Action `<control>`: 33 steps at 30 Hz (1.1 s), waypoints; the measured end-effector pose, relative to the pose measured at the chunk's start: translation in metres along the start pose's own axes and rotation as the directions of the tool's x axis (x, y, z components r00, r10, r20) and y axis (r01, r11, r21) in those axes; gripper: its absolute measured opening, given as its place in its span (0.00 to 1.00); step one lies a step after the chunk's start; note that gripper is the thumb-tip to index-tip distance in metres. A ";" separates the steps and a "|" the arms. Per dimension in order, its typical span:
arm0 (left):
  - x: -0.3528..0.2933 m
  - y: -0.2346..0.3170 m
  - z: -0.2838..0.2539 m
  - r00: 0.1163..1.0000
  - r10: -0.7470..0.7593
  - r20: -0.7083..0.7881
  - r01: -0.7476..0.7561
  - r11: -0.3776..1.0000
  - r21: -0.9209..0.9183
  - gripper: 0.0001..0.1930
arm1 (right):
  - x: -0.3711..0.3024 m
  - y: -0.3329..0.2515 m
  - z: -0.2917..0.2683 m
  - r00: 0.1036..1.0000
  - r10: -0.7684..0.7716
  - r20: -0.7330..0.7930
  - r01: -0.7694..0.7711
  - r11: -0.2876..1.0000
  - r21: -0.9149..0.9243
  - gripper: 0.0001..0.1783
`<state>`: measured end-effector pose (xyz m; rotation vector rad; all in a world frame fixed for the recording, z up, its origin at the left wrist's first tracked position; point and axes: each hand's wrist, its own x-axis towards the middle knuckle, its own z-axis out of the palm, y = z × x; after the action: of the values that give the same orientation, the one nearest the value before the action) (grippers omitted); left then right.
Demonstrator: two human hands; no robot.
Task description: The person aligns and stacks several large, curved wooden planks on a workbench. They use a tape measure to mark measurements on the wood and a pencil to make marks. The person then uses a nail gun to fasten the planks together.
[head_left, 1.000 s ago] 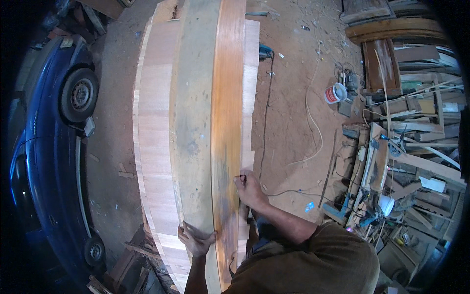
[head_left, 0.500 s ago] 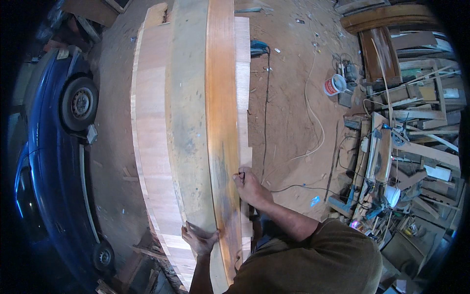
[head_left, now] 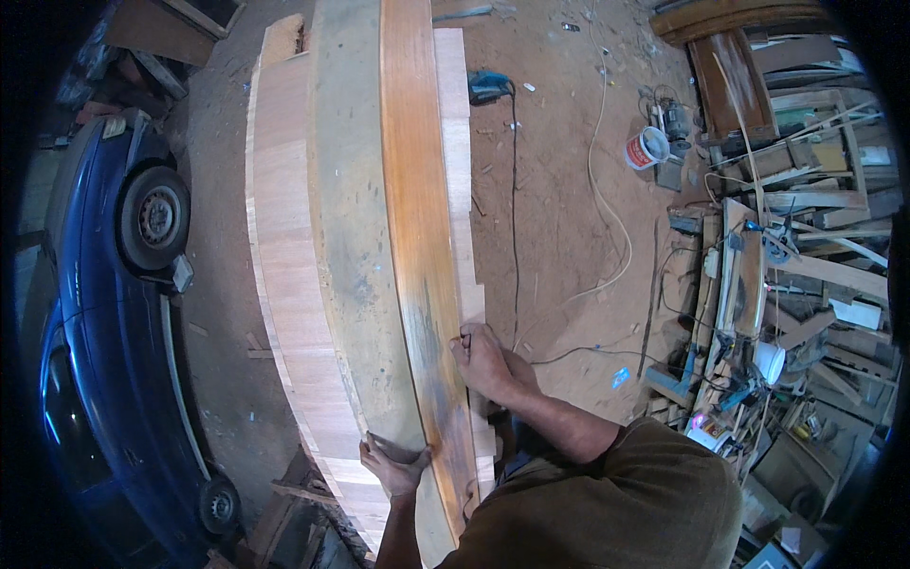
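A long greyish, stained board [head_left: 355,218] lies lengthwise before me, with a narrower orange-brown board [head_left: 414,171] along its right side. Both rest on pale pinkish wood panels [head_left: 282,190]. My left hand [head_left: 394,468] spans the near part of the greyish board, fingers at its left edge and thumb by the seam between the boards, gripping it. At the right edge of the orange-brown board, my right hand [head_left: 485,365] has its fingers closed in a pinch. Something small and dark shows at those fingertips, too little to name. A dark smudge marks the orange-brown board beside them.
To the left stands a blue car [head_left: 104,284]. On the dirt floor at right are a blue power tool [head_left: 489,86] with a black cord, a pale cable [head_left: 607,213] and a white bucket [head_left: 647,149]. Scrap wood [head_left: 815,256] is piled along the far right.
The view has shifted slightly, so the far ends of the boards appear further left. Both hands keep about the same places on the boards.
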<state>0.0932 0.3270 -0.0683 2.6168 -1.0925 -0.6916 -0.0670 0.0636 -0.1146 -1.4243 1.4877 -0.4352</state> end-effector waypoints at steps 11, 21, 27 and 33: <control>-0.001 -0.003 0.001 1.000 -0.015 -0.007 0.015 1.000 -0.019 0.70 | 0.001 0.001 0.002 0.998 0.032 0.054 -0.027 0.996 -0.082 0.15; -0.001 -0.007 0.004 1.000 0.027 -0.016 -0.027 1.000 -0.005 0.70 | -0.005 -0.038 -0.028 0.980 0.122 0.155 -0.091 0.978 -0.189 0.19; -0.006 -0.008 0.005 0.993 0.091 -0.074 -0.090 0.996 0.017 0.71 | -0.005 -0.017 -0.011 0.996 0.026 0.081 -0.021 0.998 -0.067 0.17; -0.021 -0.006 0.004 0.989 0.059 -0.132 -0.044 0.993 0.114 0.65 | -0.012 0.016 0.013 0.964 -0.241 -0.115 0.238 0.970 -0.040 0.13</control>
<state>0.0822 0.3458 -0.0672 2.6718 -1.1841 -0.4469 -0.0672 0.0827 -0.1290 -1.6315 1.4230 -0.6624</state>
